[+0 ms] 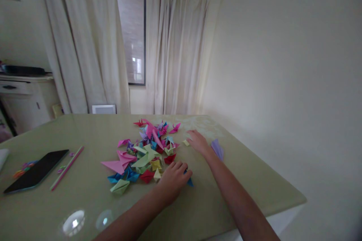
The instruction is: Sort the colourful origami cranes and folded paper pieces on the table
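Observation:
A heap of folded paper figures (147,154) in pink, green, blue, red, yellow and purple lies on the table, with several bird shapes among them. My left hand (174,180) rests at the heap's near right edge, its fingers bent and a little apart. Beneath its fingertips a blue folded paper piece (190,183) sticks out; the fingers do not seem closed around it. Farther back, my right hand (198,142) is low over the tabletop with fingers stretched toward the heap. Just by its fingertips sits a small pale yellow paper piece (186,142).
A purple folded paper (217,149) lies right of my right forearm. At left on the table (93,135) are a black tablet (36,171), a pink and green stick (68,167) and some small colourful items (26,166). A wall (283,83) borders the right side.

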A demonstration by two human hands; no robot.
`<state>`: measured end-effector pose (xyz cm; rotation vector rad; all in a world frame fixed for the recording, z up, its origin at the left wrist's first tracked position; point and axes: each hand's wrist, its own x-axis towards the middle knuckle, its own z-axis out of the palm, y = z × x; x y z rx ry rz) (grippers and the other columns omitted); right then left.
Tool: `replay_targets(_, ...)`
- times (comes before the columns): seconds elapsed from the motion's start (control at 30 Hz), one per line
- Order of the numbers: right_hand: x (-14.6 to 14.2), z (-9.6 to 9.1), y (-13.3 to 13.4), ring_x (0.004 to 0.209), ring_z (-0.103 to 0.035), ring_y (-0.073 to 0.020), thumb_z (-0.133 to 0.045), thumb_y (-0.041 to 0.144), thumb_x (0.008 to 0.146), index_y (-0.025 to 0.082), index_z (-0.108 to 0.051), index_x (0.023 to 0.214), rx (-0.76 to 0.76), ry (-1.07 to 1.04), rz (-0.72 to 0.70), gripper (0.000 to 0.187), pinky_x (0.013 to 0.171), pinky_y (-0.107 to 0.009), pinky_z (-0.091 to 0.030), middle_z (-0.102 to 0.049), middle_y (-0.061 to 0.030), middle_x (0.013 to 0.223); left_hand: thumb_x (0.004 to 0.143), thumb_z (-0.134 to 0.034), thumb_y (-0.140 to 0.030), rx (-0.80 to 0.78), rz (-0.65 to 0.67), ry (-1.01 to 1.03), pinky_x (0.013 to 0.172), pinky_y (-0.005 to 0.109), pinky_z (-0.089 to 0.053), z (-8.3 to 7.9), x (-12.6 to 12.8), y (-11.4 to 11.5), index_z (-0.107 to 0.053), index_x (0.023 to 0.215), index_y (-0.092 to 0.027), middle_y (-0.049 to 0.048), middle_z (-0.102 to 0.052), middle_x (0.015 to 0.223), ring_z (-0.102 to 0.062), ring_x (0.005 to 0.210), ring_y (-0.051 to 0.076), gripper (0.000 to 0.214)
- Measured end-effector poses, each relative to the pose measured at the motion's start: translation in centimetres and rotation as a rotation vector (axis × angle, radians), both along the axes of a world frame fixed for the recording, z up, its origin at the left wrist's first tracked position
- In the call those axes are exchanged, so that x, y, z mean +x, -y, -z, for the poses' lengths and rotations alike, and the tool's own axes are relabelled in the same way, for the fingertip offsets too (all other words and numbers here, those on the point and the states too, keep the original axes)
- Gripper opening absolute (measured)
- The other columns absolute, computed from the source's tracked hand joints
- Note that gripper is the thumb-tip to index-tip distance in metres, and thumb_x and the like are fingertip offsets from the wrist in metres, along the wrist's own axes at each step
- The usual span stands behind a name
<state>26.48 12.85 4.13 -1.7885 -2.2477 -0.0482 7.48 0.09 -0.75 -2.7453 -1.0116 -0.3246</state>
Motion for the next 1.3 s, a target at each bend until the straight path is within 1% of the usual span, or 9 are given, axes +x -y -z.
replay_targets(0.23,-1.3,3.0,1.0,0.113,-0.066,-0.0245,-0.058,0.024,0.099,0.020,-0.072,0.117,-0.051,0.006,-0.020,0.023,0.088,-0.029,-0.047,-0.072,-0.0128,0.121,0.093,-0.064,-0.013,-0.081,-0.083,0.131,0.110,0.047,-0.042,-0.8,-4.2,1.9,-0.048,0.148,-0.026,0.0108,-0.064,0.138,-0.058,0.128,0.029,0.059)
replay_targets(0.33,0.0,1.8,1.9,0.111,-0.067,-0.0248,-0.058,0.023,0.098,0.019,-0.071,0.116,-0.016,-0.019,0.021,0.023,0.087,-0.030,-0.046,-0.072,-0.0138,0.121,0.085,-0.074,-0.020,-0.207,-0.141,0.322,0.115,0.048,-0.038,-2.5,-7.8,1.9,-0.043,0.153,-0.031,0.0087,-0.054,0.152,-0.048,0.139,0.031,0.076)
replay_targets(0.43,1.0,-0.6,2.6,0.109,-0.066,-0.0251,-0.057,0.022,0.097,0.017,-0.071,0.118,0.059,-0.107,0.077,0.025,0.088,-0.032,-0.046,-0.072,-0.0147,0.121,0.082,-0.075,-0.024,-0.300,-0.217,0.416,0.108,0.047,-0.042,-3.5,-10.8,2.0,-0.055,0.143,-0.032,0.0077,-0.061,0.142,-0.053,0.129,0.031,0.065)
replay_targets(0.5,1.1,-2.2,3.4,0.099,-0.067,-0.0234,-0.062,0.025,0.094,0.017,-0.073,0.110,0.055,-0.253,-0.031,0.021,0.086,-0.032,-0.046,-0.074,-0.0111,0.109,0.080,-0.076,-0.025,-0.322,-0.249,0.384,0.106,0.049,-0.042,-3.4,-11.8,2.0,-0.061,0.135,-0.032,0.0070,-0.064,0.136,-0.055,0.125,0.032,0.058)
replay_targets(0.67,-0.8,-4.6,6.2,0.077,-0.063,-0.0169,-0.071,0.047,0.088,0.019,-0.073,0.094,-0.297,-0.967,-0.493,0.030,0.067,-0.026,-0.047,-0.072,-0.0037,0.089,0.080,-0.065,-0.012,-0.267,-0.300,0.221,0.105,0.054,-0.039,-2.3,-10.7,1.8,-0.069,0.119,-0.031,0.0061,-0.066,0.138,-0.056,0.127,0.034,0.044)
replay_targets(0.77,-2.0,-4.5,7.6,0.074,-0.065,-0.0148,-0.074,0.051,0.083,0.019,-0.070,0.098,-0.473,-1.338,-0.442,0.035,0.061,-0.023,-0.046,-0.073,-0.0041,0.091,0.081,-0.059,-0.007,-0.264,-0.275,0.221,0.100,0.048,-0.042,-2.8,-10.1,1.5,-0.072,0.107,-0.028,0.0060,-0.071,0.127,-0.061,0.120,0.031,0.035)
replay_targets(0.93,-3.3,-1.9,9.4,0.056,-0.059,-0.0106,-0.070,0.052,0.082,0.020,-0.067,0.098,-0.745,-1.481,-0.342,0.036,0.046,-0.019,-0.033,-0.067,0.0006,0.079,0.087,-0.059,-0.015,-0.357,-0.209,0.558,0.094,0.038,-0.049,-4.2,-10.2,0.9,-0.071,0.114,-0.026,0.0068,-0.072,0.116,-0.066,0.109,0.026,0.032)
replay_targets(1.1,-5.2,0.5,9.9,0.047,-0.047,-0.0078,-0.071,0.064,0.082,0.019,-0.068,0.106,-0.666,-1.481,-0.351,0.051,0.044,-0.020,-0.023,-0.068,0.0008,0.074,0.095,-0.058,-0.031,-0.414,-0.150,0.792,0.084,0.034,-0.055,-4.1,-8.9,-0.3,-0.069,0.119,-0.023,0.0084,-0.074,0.115,-0.069,0.094,0.022,0.028)
replay_targets(1.3,-5.5,-0.1,10.1,0.047,-0.040,-0.0055,-0.077,0.064,0.082,0.020,-0.067,0.107,-0.451,-1.492,-0.361,0.051,0.046,-0.019,-0.023,-0.070,0.0008,0.078,0.094,-0.058,-0.034,-0.460,-0.184,0.794,0.071,0.031,-0.055,-3.5,-8.1,-0.7,-0.070,0.116,-0.020,0.0074,-0.076,0.102,-0.069,0.079,0.020,0.029)
